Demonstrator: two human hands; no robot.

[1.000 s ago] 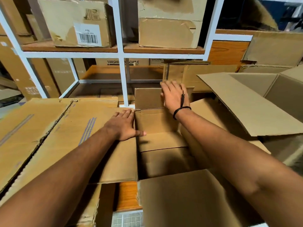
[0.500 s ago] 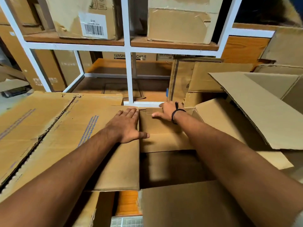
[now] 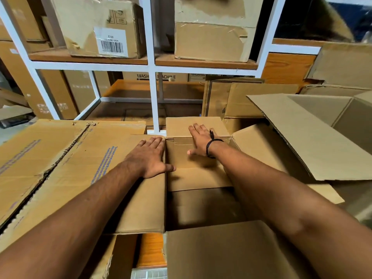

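**Two hands flat on an open carton in a crowded storeroom**

A person leans over an open box (image 3: 193,178) that stands in front of a white metal rack (image 3: 154,65), hemmed in by cardboard on every side. The left hand (image 3: 150,158) lies flat on the box's left flap (image 3: 128,198), fingers straight and close together, thumb stretched out past the flap's edge over the opening. The right hand (image 3: 201,140), a black cord (image 3: 211,146) round its wrist, rests palm down on the far flap (image 3: 181,125), fingers straight across the fold. Neither hand grips anything.

The near flap (image 3: 221,250) hangs toward the viewer. To the left of the box lies a flattened carton (image 3: 36,158) with a torn seam and blue print; to the right sits a large open carton (image 3: 322,121), its flap touching the right forearm.

On the rack's wooden shelf board (image 3: 88,57) stand a box with a barcode label (image 3: 96,27) and, just beside it past the upright, a dented box (image 3: 209,41). Behind the lower shelf, cartons printed "WASHING MACHINE" (image 3: 141,76) show through the frame. A strip of orange wooden surface (image 3: 151,250) and a patch of tiled floor (image 3: 149,274) are visible below the left flap.
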